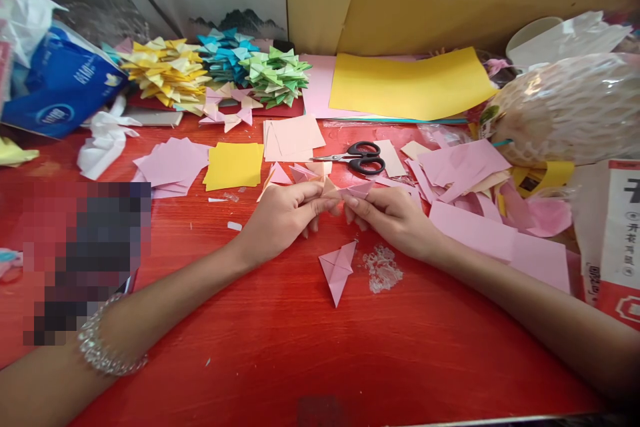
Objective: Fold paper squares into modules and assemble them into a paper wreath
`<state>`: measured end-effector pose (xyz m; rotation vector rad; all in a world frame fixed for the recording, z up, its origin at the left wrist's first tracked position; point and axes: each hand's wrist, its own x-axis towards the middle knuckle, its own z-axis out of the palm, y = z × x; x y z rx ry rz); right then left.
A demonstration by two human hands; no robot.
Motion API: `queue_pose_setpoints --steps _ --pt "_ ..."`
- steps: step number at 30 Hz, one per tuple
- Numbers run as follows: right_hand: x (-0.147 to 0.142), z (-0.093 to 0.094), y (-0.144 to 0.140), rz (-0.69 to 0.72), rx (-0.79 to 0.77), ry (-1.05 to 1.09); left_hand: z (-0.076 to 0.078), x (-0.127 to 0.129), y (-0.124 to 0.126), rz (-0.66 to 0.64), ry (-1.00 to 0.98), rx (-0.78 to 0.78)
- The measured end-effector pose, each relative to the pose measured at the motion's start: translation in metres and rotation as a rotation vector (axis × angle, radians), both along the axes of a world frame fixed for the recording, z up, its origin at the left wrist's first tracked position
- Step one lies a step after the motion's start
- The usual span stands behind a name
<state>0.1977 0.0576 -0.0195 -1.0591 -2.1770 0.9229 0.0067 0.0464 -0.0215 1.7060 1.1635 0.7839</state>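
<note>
My left hand [285, 213] pinches a cream folded paper piece [329, 187] between thumb and fingers. Close beside it, my right hand [393, 215] is closed on a pink folded paper piece [360, 188]. The two pieces meet or nearly meet between my fingertips; whether they are joined I cannot tell. Behind my left hand, more pink and cream folded points [280, 175] stick out, partly hidden. Just below my hands a loose pink folded paper piece [337, 270] lies on the red table [280, 340], next to a small heap of clear scraps [383, 268].
Black-handled scissors [367, 158] lie beyond my hands, near peach squares [295, 138], yellow squares [234, 165] and pink squares [173, 163]. Folded-paper stacks [167, 73] stand at the back. Pink offcuts [465, 167] and a net-wrapped bundle [570, 107] crowd the right. A blue tissue pack [60, 87] sits left.
</note>
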Motion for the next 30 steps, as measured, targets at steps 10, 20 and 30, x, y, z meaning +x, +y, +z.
queue_pose_setpoints --steps 10,20,30 --pt "0.0012 0.0007 0.0011 0.069 -0.091 0.029 0.0018 0.0 -0.0002 -0.062 0.008 -0.069" --pt "-0.0016 0.0005 0.003 0.092 -0.102 -0.014 0.0057 0.0 0.0007 -0.093 -0.114 -0.133" --pt "-0.0009 0.003 0.0007 0.181 -0.232 -0.006 0.0052 0.0016 0.0001 0.196 -0.209 -0.001"
